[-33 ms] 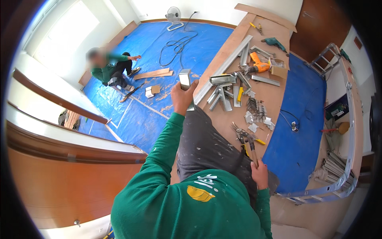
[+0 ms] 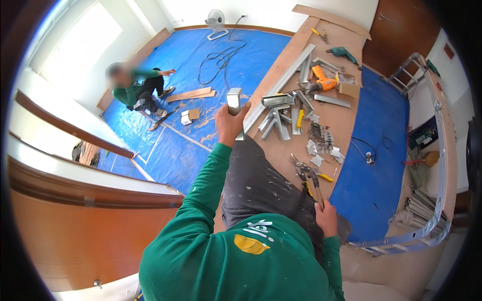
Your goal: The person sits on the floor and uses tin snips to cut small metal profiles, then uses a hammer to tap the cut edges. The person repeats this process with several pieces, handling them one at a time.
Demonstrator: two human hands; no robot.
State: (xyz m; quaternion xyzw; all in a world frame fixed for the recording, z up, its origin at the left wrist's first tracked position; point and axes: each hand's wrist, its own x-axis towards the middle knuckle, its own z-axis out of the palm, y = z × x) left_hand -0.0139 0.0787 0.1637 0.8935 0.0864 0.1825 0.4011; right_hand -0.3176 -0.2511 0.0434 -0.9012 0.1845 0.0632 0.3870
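My left hand (image 2: 231,121) is closed around a short piece of shiny metal channel (image 2: 234,98), held upright above my thigh. In my right hand (image 2: 327,216) is the wooden handle of a hammer (image 2: 317,190), gripped near its lower end. The hammer's head lies close to a pair of snips (image 2: 299,168) on the board. Farther along are a row of bent metal brackets (image 2: 321,136), cut channel pieces (image 2: 281,123) in a loose pile, and a yellow-handled tool (image 2: 300,118) among them.
An orange drill (image 2: 324,83), a green drill (image 2: 344,54) and pliers (image 2: 320,35) lie on the brown board (image 2: 281,65). A co-worker (image 2: 140,90) sits on the blue floor sheet (image 2: 188,165) at left. A fan (image 2: 216,20) stands behind; a ladder (image 2: 436,220) is at right.
The whole view has shifted very slightly. Both hands keep hold of the same things, and nothing else has visibly moved.
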